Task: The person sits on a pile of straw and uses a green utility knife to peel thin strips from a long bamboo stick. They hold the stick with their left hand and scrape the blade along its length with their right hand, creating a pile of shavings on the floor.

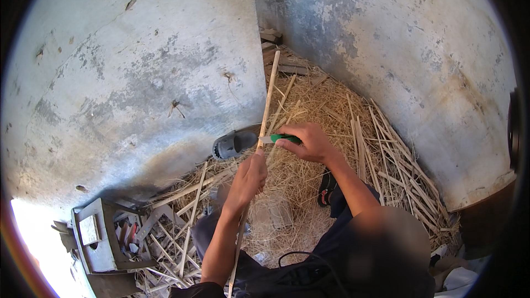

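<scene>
My left hand (249, 181) is closed round a long, pale strip of split wood or bamboo (269, 96), which slants up and away from me toward the wall corner. Its lower end runs back along my left forearm. In my right hand (310, 142) is a green-handled utility knife (286, 138). The knife's blade points left and lies against the strip, just above my left hand. Beyond that hand, a grey clog-type shoe (234, 144) rests near the base of the left wall.
Curly shavings (314, 99) cover the floor. Several loose strips (395, 157) lean along the right wall (397, 49). At lower left stands a worn wooden box frame (105, 237) with scraps in it. Stacked wood pieces (290, 66) lie in the far corner.
</scene>
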A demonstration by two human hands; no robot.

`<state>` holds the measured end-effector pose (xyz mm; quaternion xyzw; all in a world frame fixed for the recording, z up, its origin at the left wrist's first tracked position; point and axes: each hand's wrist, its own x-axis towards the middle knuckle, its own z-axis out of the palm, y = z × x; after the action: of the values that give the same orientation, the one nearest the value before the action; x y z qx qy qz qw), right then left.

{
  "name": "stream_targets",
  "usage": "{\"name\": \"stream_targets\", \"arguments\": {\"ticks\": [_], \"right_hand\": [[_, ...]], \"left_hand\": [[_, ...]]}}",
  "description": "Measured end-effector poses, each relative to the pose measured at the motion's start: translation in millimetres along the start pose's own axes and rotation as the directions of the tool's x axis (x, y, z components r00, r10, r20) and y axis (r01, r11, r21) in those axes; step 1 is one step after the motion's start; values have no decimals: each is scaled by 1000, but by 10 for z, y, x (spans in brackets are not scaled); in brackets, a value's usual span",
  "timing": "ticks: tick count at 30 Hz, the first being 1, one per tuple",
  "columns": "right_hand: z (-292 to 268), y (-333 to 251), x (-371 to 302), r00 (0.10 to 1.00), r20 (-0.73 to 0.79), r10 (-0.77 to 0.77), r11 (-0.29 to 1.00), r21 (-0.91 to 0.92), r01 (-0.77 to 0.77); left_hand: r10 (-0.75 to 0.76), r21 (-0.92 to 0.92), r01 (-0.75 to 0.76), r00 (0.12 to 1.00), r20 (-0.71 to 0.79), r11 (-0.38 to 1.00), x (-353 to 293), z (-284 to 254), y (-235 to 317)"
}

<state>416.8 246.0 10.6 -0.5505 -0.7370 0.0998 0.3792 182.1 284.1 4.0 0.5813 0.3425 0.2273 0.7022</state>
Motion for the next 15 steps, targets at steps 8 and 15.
{"name": "stream_targets", "arguments": {"ticks": [8,15], "right_hand": [[104,17,-14,997,-44,-65,998,5,65],[186,39,-11,984,-138,-117,989,-109,102]], "left_hand": [[24,23,-23,999,-40,999,24,5,-29],[168,206,-138,976,-137,969,106,-34,-213]]}}
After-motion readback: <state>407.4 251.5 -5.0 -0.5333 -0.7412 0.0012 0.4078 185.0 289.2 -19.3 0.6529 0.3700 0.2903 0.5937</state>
